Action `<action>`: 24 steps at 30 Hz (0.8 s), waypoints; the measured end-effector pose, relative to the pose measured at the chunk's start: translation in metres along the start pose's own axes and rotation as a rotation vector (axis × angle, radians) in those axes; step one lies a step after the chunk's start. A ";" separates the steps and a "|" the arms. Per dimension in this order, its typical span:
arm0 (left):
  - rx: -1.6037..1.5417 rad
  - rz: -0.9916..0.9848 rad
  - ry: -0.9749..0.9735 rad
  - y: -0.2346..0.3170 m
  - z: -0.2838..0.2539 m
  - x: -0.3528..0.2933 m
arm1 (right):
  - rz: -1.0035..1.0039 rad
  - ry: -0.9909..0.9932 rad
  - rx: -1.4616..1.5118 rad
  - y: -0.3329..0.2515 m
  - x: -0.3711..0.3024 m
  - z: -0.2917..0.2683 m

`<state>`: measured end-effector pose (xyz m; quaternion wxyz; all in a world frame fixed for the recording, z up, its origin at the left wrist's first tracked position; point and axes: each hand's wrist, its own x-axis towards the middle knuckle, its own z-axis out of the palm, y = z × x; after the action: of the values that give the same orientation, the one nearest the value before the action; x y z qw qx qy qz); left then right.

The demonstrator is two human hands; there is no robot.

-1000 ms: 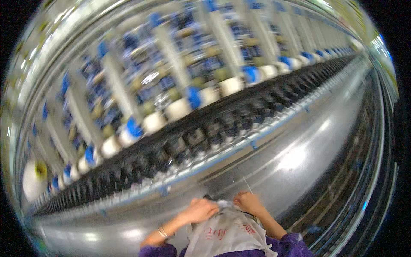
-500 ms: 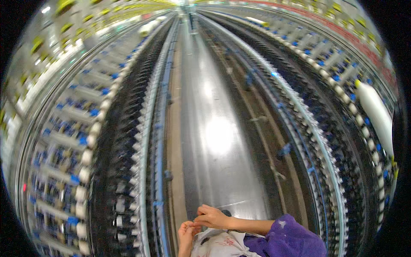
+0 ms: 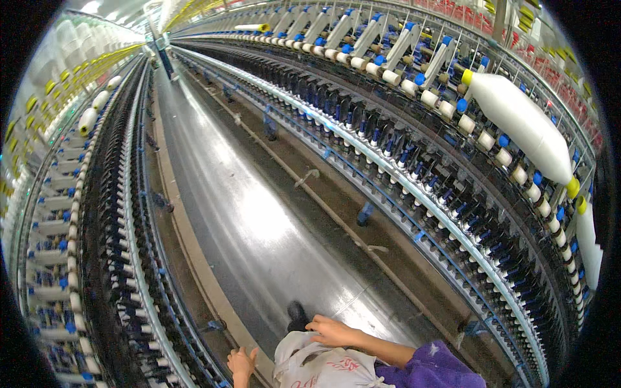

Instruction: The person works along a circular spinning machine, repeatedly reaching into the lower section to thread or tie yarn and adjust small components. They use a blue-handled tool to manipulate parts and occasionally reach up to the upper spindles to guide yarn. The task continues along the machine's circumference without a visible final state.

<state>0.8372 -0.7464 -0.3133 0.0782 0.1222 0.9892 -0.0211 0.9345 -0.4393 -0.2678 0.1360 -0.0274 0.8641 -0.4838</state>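
Along the left edge a long spinning frame (image 3: 97,258) is running away into the distance, its rows of small white bobbins (image 3: 71,301) with blue tips standing upright in close ranks, with larger cream roving packages (image 3: 87,121) hanging above them near the yellow-lit upper rail. Just inside it a narrow tan strip (image 3: 187,246) is edging the aisle.

The left hand (image 3: 241,363) is hanging at the bottom of the view with its fingers spread and loose, gripping nothing, close beside the base of the left frame and a little apart from the bag.

Down the middle the polished grey floor (image 3: 259,239) is stretching far ahead and glaring under the overhead lights, with wisps of pale fibre lying near its right border. A dark shoe (image 3: 297,315) is showing just above the bag.

The white cloth bag (image 3: 317,365), marked in red, is hanging at the person's front at the lower edge. The right hand (image 3: 333,332) is lying over the bag's top, fingers curled onto the cloth; whether it is actually pinching the fabric I cannot tell. A purple sleeve (image 3: 427,368) is covering that forearm.

On the right a second spinning frame (image 3: 453,213) is curving away, with dark spindles below and a big white roving package (image 3: 524,126) with yellow ends hanging above.
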 end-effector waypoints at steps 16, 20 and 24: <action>-1.027 0.080 -1.414 0.171 -0.062 0.340 | 0.103 0.119 0.114 0.028 0.226 -0.211; -1.076 0.117 -1.472 0.211 -0.068 0.406 | -0.348 0.029 0.245 0.031 0.249 -0.264; -1.065 0.131 -1.487 0.257 -0.071 0.469 | 0.015 -0.035 -0.328 0.045 0.312 -0.303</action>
<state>0.4404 -0.3815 -0.3235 0.7419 0.0809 0.5542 0.3687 0.5587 -0.2204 -0.2213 0.1484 -0.0512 0.9292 -0.3345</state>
